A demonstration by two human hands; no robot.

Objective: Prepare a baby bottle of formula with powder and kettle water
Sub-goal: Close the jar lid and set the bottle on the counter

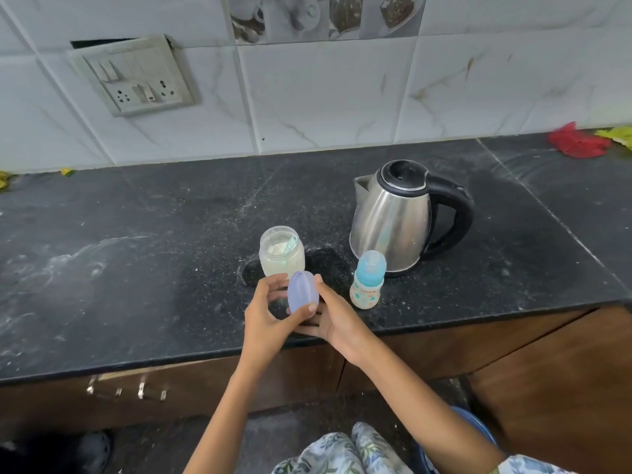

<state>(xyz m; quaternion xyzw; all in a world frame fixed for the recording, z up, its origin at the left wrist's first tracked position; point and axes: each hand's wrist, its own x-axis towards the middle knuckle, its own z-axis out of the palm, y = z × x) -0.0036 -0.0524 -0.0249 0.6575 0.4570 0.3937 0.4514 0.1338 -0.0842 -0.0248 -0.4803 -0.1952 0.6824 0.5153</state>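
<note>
An open clear jar of white formula powder [282,256] stands on the black counter [136,268] with a pale scoop inside it. Just in front of the jar, both hands hold its purple lid [301,295] on edge. My left hand [270,316] grips the lid between thumb and fingers. My right hand [337,319] holds the lid's right edge, one fingertip on its rim. A small baby bottle [367,285] with a blue teat cap stands right of my hands and holds pale contents. Behind it is the steel kettle [393,217], its lid closed and its black handle to the right.
The counter is dusted with white powder. A switch and socket plate [133,75] is on the tiled wall at the back left. Red and yellow scraps [578,142] lie at the far right. Brown cabinets [513,340] run below the counter edge.
</note>
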